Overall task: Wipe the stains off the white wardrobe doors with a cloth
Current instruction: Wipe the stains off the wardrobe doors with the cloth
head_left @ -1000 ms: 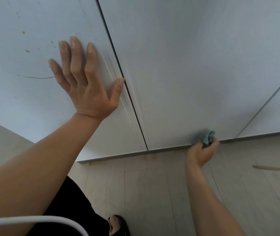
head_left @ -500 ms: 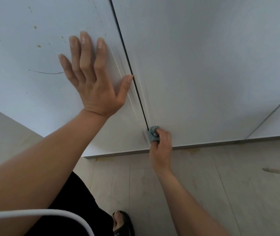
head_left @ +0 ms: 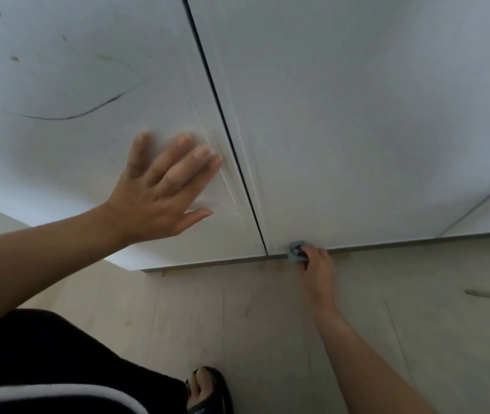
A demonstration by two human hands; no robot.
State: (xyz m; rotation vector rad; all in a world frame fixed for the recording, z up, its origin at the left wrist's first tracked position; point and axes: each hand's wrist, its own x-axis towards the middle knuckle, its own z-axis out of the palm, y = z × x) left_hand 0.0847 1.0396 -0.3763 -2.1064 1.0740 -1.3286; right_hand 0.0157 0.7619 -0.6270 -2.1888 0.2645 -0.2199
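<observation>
A dark gap runs between two white wardrobe doors. The left grip lies flat on the left door, just left of the gap. Its fingers are straight and spread, and it holds nothing. It looks a bit blurry.

The right grip is at the bottom end of the gap, just to the right of it. Its fingers are curled round a small blue-green cloth. The cloth is bunched up and pressed on the bottom edge of the right door.

Left of the gap, the left door has a thin dark curved line and little brown spots. Below the gap is the pale floor, with a foot in a black sandal.
</observation>
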